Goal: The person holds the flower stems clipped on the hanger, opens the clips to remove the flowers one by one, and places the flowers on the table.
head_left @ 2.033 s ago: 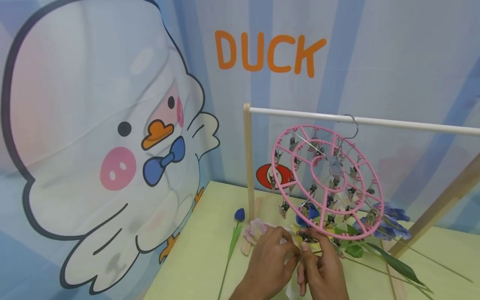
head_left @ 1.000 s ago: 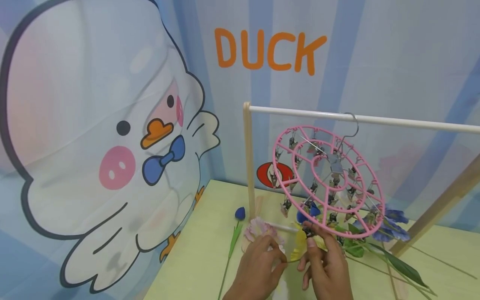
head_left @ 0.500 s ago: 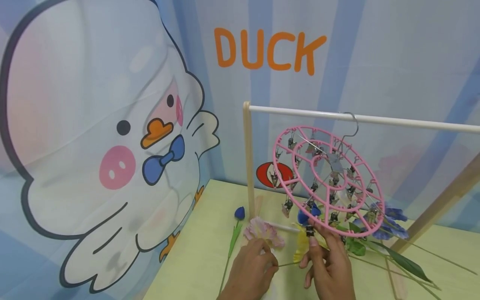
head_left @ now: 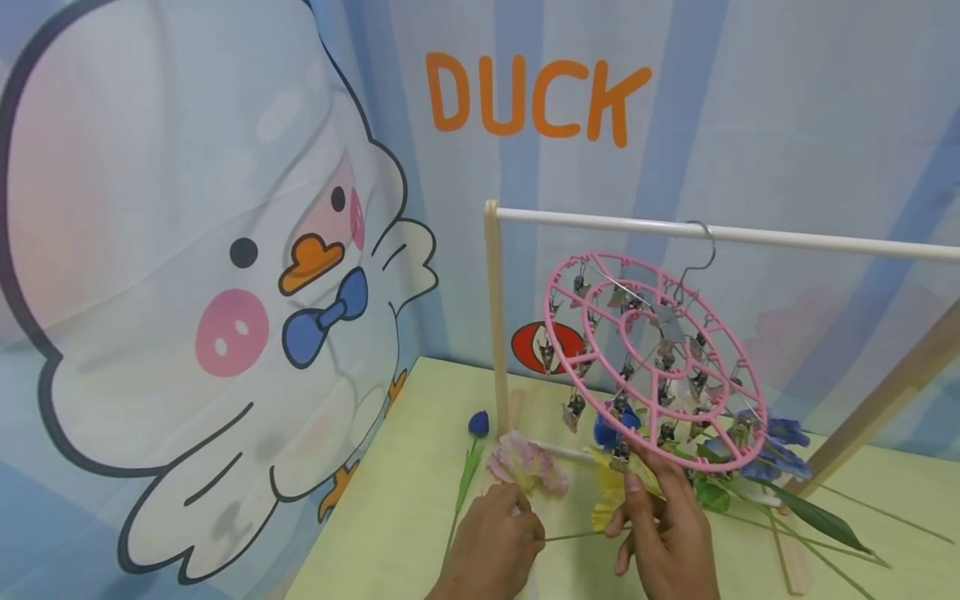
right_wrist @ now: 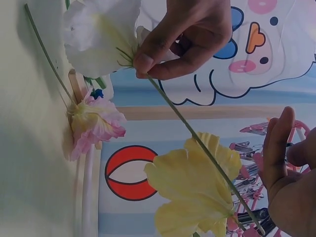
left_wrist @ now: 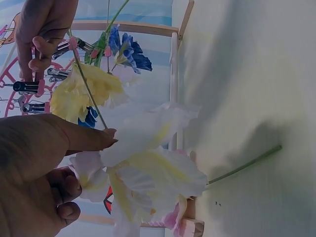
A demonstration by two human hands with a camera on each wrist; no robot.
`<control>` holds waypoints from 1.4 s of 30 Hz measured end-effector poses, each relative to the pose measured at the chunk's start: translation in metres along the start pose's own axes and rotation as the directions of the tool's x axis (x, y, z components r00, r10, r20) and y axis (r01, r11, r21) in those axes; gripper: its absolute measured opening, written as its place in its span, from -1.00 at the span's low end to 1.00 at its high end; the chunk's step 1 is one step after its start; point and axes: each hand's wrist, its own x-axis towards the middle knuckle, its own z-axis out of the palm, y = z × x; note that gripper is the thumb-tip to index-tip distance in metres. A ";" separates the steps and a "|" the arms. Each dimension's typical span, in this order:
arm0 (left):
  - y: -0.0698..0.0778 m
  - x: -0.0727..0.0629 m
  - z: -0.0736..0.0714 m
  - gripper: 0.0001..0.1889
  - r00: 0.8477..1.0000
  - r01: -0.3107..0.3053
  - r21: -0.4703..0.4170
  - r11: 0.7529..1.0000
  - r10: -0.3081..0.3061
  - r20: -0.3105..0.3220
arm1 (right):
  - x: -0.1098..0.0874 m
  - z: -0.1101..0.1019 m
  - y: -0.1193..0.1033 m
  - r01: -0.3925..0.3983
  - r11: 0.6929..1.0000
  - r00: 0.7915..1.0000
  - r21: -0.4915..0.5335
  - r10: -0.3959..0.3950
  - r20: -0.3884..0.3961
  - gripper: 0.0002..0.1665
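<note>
Pinching white flower (right_wrist: 98,39) in left hand (head_left: 495,533), thumb and finger on stem (right_wrist: 185,123) right at bloom base, over tabletop (head_left: 405,467). Sloping with stem past yellow flower (right_wrist: 192,182), free end near metal clip (head_left: 619,454). At that clip with right hand (head_left: 667,525); can't tell if pinching it or just touching. Looks like bringing stem end and clip together. Best to pinch closer to free end for less wobble, squeeze clip fully, keep clear of yellow petals, avoid crushing white ones. Steady pink hanger (head_left: 654,398) too, might swing. See it hooked on white rod (head_left: 592,222). Further out, note pink flower (head_left: 525,462) near left post, then blue tulip (head_left: 478,424) lying beyond.
</note>
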 end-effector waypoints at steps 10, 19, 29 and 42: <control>-0.003 -0.007 0.000 -0.90 0.999 0.006 0.009 1.000 -0.006 0.039 | 0.003 -0.008 0.003 -0.015 0.999 1.000 -0.038 0.014 -0.011 -0.47; -0.005 -0.010 0.006 -0.89 0.997 -0.069 0.048 0.996 0.070 -0.023 | 0.003 -0.014 0.006 -0.006 0.998 0.999 -0.055 0.004 -0.040 -0.51; -0.007 -0.007 -0.002 -0.92 0.976 -0.192 0.160 0.968 0.205 -0.074 | 0.003 -0.021 0.009 0.004 0.997 0.997 -0.072 -0.009 -0.071 -0.49; -0.008 -0.004 -0.012 -0.93 0.976 -0.204 0.196 0.959 0.216 -0.041 | 0.002 -0.030 0.006 -0.006 0.995 0.995 -0.098 -0.003 -0.099 -0.49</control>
